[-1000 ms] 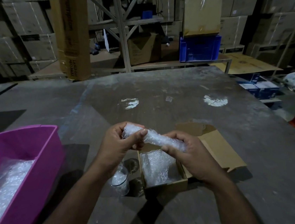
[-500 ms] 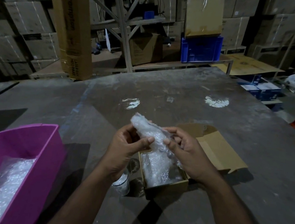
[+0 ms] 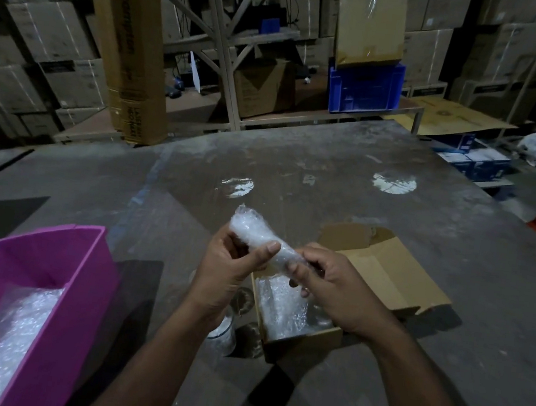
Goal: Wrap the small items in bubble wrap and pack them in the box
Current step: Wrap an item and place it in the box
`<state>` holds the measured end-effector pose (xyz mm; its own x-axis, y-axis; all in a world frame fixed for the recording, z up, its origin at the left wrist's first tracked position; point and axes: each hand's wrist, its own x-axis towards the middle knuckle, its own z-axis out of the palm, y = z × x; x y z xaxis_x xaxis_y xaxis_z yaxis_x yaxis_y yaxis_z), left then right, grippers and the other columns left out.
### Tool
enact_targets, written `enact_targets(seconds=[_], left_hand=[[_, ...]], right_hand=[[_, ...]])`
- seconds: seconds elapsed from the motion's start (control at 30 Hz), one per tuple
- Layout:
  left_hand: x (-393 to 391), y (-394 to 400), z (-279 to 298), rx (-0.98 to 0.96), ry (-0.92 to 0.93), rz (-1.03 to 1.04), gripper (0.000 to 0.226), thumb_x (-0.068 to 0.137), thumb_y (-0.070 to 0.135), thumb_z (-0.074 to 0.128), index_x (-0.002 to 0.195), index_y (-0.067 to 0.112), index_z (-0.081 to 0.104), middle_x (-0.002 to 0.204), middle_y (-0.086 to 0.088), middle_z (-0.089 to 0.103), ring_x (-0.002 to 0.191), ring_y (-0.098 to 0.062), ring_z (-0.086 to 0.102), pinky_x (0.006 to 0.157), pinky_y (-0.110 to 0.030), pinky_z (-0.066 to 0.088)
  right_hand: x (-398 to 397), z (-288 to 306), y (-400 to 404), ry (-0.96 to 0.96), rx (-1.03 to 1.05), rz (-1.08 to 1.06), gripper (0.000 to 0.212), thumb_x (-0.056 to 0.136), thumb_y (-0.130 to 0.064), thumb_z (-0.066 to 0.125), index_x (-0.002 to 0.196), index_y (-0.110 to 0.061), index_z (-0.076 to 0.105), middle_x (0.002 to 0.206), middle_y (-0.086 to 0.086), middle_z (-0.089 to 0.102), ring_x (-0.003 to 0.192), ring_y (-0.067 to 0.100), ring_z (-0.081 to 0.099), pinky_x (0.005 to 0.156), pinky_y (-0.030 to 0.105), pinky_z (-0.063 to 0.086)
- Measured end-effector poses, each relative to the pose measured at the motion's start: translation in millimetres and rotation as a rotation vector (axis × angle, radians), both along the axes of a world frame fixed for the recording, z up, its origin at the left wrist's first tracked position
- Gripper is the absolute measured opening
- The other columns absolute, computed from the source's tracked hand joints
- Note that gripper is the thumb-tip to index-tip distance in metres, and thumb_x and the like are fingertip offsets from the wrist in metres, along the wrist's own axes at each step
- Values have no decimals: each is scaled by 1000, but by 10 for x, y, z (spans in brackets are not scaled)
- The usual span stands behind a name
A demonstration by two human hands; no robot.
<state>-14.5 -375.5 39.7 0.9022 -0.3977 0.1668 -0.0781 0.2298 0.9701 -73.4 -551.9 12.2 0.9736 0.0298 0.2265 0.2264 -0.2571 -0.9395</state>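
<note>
Both hands hold bubble-wrapped item point(image 3: 258, 235) above table point(image 3: 454, 257), over open box point(image 3: 385, 276). Left hand point(image 3: 231, 265) grips its upper end, thumb across wrap. Right hand point(image 3: 334, 287) pinches lower end, fingers curled. Box near table's front edge, wrapped bundle point(image 3: 282, 301) inside. Pink bin point(image 3: 53, 255) with bubble wrap point(image 3: 11, 334) at front-left. Small jar point(image 3: 223, 331) just left of box.

A small bundle point(image 3: 258, 235) rolled in clear bubble wrap is held tilted above the table, its upper end frayed and open. Just below it, an open cardboard box point(image 3: 382, 276) sits on the table, with more bubble wrap point(image 3: 282, 301) lying inside.
</note>
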Motion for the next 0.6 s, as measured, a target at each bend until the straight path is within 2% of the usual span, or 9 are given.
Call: enact_targets(seconds=[0.1,0.23,0.33,0.37,0.43,0.5,0.6], left_hand=[[1,-19,-15,-12,10,-17,30,75,14,77,101,4,66,91,-7,74,85,-17,71,75,-27,57],[33,-20,-43,21,-2,19,23,82,16,75,101,4,68,93,-11,72,86,-22,69,83,-41,57],[70,-4,-58,13,39,136,31,80,18,77,107,4,69,103,-15,74,93,-28,71,87,-45,58],[88,3,-62,8,36,172,34,81,16,77,110,3,68,105,-17,74,94,-28,71,84,-42,59],[137,21,-76,11,13,263,36,82,9,78,115,2,63,104,-18,72,90,-25,69,75,-35,60],[183,36,-84,37,-11,361,38,83,4,79,116,3,60,97,-13,68,82,-19,64,66,-27,56],[217,68,-108,149,-77,402,23,83,6,80,101,8,66,87,-4,71,73,-13,63,62,-25,52]], right_hand=[[-15,22,2,38,89,40,21,103,-26,55,120,-30,66,91,-9,73,78,9,67,68,28,52],[-15,15,25,53,145,2,41,102,-23,58,140,-37,48,100,0,71,74,20,68,63,36,54],[-44,59,22,-3,163,-23,49,97,-15,66,134,-43,51,122,-11,61,84,19,73,64,36,57],[-58,74,13,-26,133,-17,50,95,-14,69,132,-44,54,128,-14,58,92,17,73,68,33,59],[-80,100,-1,-72,20,-10,46,91,-12,74,126,-39,64,136,-16,53,116,7,63,87,26,57],[-93,130,9,-101,-68,-8,37,88,-10,77,117,-31,71,136,-15,52,127,-1,51,99,17,48],[-97,149,27,-125,-142,-17,35,88,-10,77,115,-32,73,122,-17,59,120,0,56,99,21,48]])
